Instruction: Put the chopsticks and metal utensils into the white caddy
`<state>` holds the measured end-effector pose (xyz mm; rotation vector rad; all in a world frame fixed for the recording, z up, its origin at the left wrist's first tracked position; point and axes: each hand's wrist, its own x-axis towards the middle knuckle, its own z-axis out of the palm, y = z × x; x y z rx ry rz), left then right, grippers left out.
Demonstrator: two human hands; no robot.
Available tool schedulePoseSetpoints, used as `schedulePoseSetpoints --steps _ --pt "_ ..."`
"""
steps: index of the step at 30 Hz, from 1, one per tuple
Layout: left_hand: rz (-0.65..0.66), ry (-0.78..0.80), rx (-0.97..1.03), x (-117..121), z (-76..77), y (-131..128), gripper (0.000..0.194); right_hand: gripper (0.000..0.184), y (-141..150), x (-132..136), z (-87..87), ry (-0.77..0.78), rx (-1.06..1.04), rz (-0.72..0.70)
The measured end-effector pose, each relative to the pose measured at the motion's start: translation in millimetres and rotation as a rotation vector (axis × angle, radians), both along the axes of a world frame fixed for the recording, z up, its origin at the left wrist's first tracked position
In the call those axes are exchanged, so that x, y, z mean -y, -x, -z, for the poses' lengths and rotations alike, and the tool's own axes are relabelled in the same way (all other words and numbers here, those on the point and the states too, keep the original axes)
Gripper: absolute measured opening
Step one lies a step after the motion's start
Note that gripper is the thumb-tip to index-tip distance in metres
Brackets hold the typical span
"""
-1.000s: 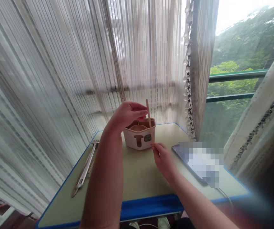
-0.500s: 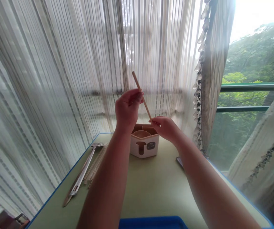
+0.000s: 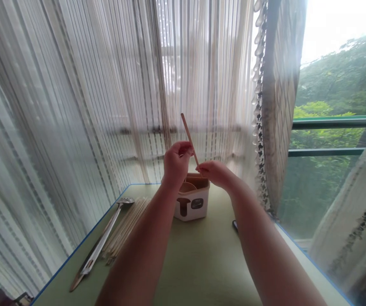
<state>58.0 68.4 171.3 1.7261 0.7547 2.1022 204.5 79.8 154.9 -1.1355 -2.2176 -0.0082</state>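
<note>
Pinched in my left hand (image 3: 175,165) is a wooden chopstick (image 3: 186,128), tilted with its upper end leaning left. Lower down, the fingers of my right hand (image 3: 215,172) close round the same chopstick. Both hands are over a white utensil holder (image 3: 198,211) with a brown divided inside and a round compartment. The chopstick's lower end reaches the holder's back right compartment; whether it touches the bottom is hidden. A bundle of pale chopsticks (image 3: 127,229) lies on the table, partly behind my left forearm.
A long-handled metal ladle-like utensil (image 3: 104,239) lies left of the bundle, near the blue table edge. A dark flat object (image 3: 235,226) is partly hidden by my right forearm. Curtains (image 3: 112,85) hang behind the green table (image 3: 202,259).
Both hands have moved down with the chopstick, bringing its lower end to the holder's opening. The view has shifted, so the blue object at the bottom edge is out of sight.
</note>
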Motion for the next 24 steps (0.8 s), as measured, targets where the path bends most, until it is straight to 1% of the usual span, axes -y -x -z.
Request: schedulePoseSetpoints --steps 6,10,13,17,20,24 --pt "-0.035 -0.045 -0.016 2.3 -1.2 -2.9 0.015 0.023 0.7 -5.5 0.1 -0.094 0.012 0.034" --pt "-0.042 -0.022 -0.027 -5.2 4.8 -5.0 0.015 0.022 -1.0 -9.4 5.8 -0.058 0.034 0.078" --pt "-0.04 -0.012 -0.046 -10.1 9.4 -6.8 0.015 0.019 -3.0 -12.1 9.2 -0.023 0.027 0.101" --pt "-0.045 0.001 -0.037 -14.5 12.3 -6.2 0.016 0.014 -4.4 -14.2 9.5 -0.003 -0.073 0.056" --pt "-0.02 0.007 -0.004 -18.6 13.7 -3.1 0.018 0.016 -2.9 -15.0 10.1 -0.033 -0.166 0.02" --pt "0.032 0.028 0.006 -23.8 16.8 -0.3 0.021 0.018 -2.0 -17.5 12.6 -0.029 -0.198 0.022"
